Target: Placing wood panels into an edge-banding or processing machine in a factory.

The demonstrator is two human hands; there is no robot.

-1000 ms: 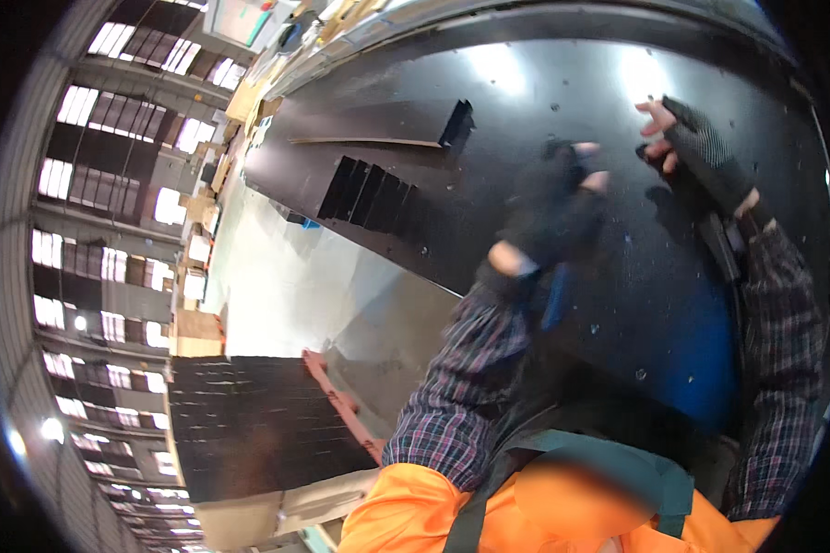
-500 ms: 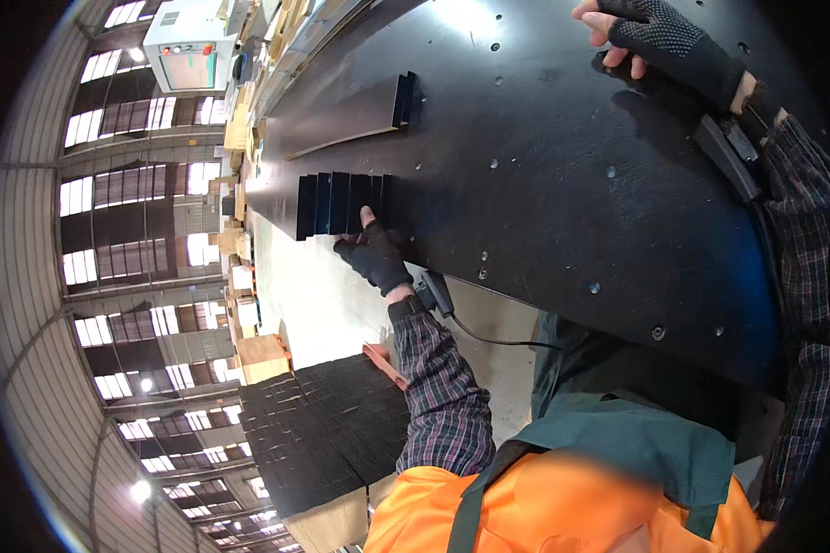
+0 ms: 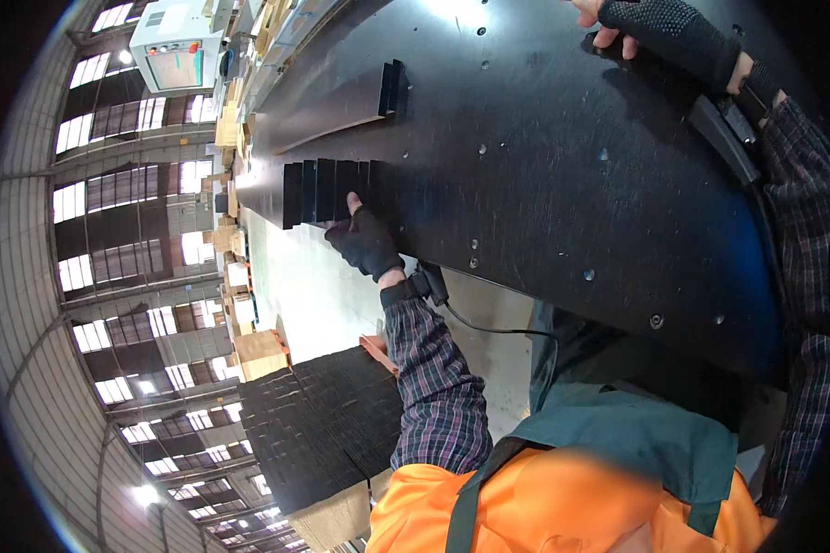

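Observation:
A group of several black folded strips [image 3: 327,189] lies overlapped in steps along the near left edge of the black tabletop [image 3: 516,194]. My left hand [image 3: 364,241], in a black fingerless glove, is closed on the near side of these strips. Its thumb lies on top and the other fingers curl under, partly hidden. Farther back rests another long dark profile [image 3: 337,109] with an upright end lip. Over the far right of the table my right hand [image 3: 669,39], gloved alike, hovers or rests with its bare fingertips apart. Nothing shows in it, though the top edge cuts off some fingers.
Bolt heads [image 3: 588,275] dot the tabletop. Behind my left forearm stands a stack of black sheets [image 3: 323,424] on a pale base. A grey control cabinet [image 3: 177,46] with a screen is at the far left. A black cable [image 3: 498,330] runs from my left wrist.
The whole view has shifted slightly, so the table and strips appear farther left and up. My left hand stays at the strips; my right hand sits a little nearer the top edge.

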